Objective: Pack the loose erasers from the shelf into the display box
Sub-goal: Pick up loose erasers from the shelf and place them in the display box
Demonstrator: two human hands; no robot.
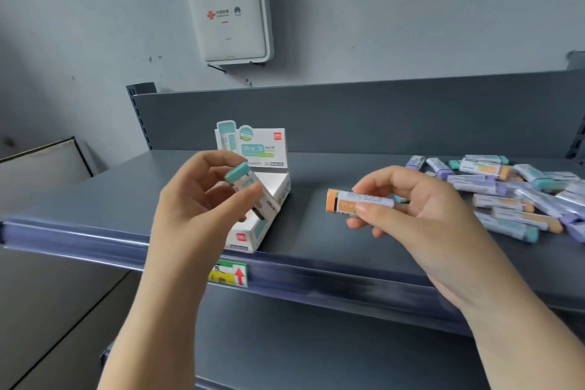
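Note:
A white display box (278, 191) with a teal printed back card stands open near the shelf's front edge. My left hand (196, 199) pinches a teal-capped eraser (248, 182) tilted over the box's opening, its lower end down inside the box. To the right, my right hand (421, 203) holds an orange-capped eraser (351, 204) level above the shelf, orange end pointing left. A heap of several loose erasers (512, 196) with purple, teal and orange ends lies at the right of the shelf.
The dark grey shelf (316, 231) has an upright back panel (348, 117) and a front price rail with a green and yellow tag (229, 274). A white wall unit (228, 13) hangs above. A lower shelf (316, 342) sits below.

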